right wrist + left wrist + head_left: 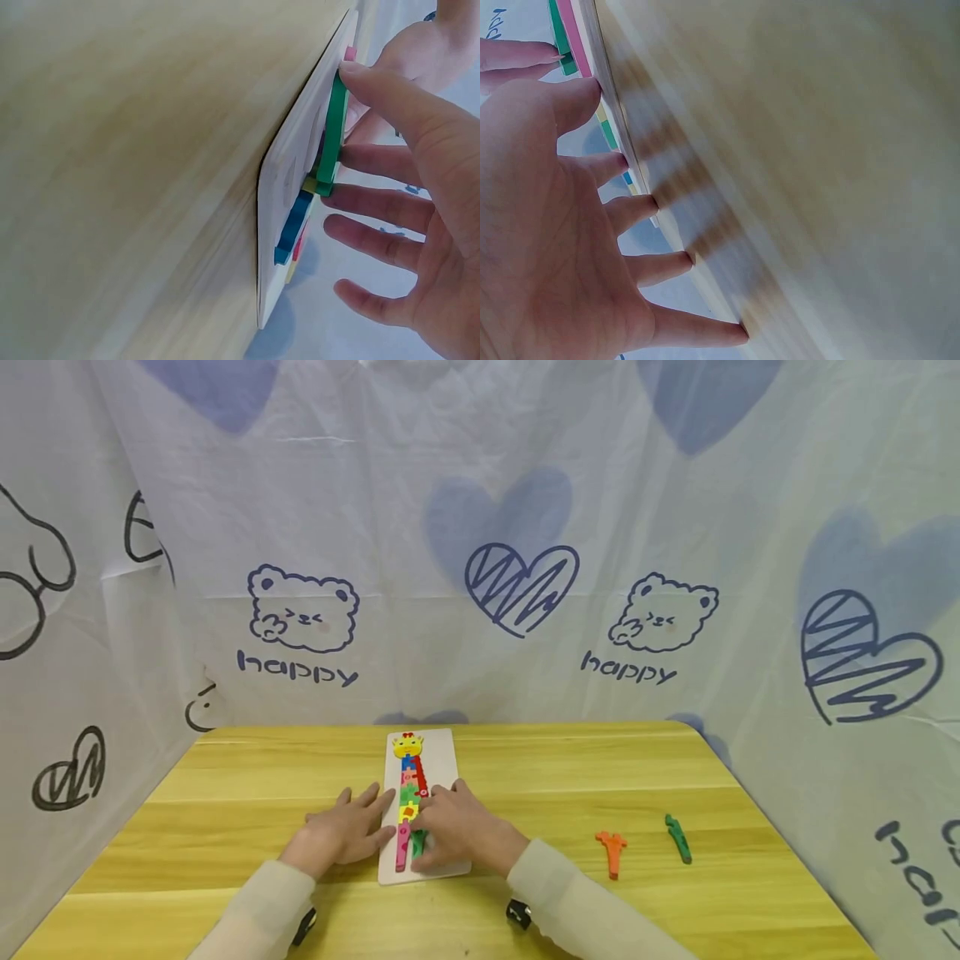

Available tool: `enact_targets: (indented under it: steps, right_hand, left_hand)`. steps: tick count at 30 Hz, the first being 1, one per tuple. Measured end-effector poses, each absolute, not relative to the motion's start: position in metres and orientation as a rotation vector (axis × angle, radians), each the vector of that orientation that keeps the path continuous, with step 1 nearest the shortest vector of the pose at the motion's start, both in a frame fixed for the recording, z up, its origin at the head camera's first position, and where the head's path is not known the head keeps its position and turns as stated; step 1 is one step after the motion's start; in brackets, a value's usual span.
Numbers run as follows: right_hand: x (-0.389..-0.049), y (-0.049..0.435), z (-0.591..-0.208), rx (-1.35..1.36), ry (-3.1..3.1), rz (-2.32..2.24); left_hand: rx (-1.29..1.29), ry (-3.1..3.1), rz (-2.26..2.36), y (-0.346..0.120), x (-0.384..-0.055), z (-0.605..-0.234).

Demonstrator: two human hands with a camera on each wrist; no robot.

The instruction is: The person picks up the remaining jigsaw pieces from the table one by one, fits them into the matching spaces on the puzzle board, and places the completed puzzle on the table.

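Head view: puzzle board (440,762) lies on the table (225,827). Right hand (461,827) covers the board's lower right part, hiding some of the pieces there. Left hand (341,831) lies at the board's left edge, grasping nothing. Pink piece (402,847) lies on the board's lower left part, yellow giraffe head (407,746) at its top. Right of the board, well apart: orange piece (612,853) and, farther out, a loose green piece (678,839).

Left wrist view: left hand's fingers extended and spread; thumb touches the board's edge.

Right wrist view: right hand pinches a long green piece (331,135) above the board, thumb at one end, two fingers towards the other; remaining fingers free. Cannot tell whether it is seated.
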State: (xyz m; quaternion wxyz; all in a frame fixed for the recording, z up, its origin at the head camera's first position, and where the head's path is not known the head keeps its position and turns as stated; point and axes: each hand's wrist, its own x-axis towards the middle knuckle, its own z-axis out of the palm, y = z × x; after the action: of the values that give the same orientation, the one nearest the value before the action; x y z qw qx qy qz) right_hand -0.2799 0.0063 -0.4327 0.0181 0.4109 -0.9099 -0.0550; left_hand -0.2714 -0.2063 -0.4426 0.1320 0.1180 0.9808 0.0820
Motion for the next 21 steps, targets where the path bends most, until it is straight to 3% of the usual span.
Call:
enact_targets:
  steps: [21]
  right_hand:
    - [-0.2794, 0.007, -0.4317, 1.287, -2.844, -0.195]
  left_hand:
    - [0.344, 2.849, 0.239, -0.2061, -0.271, -0.4415]
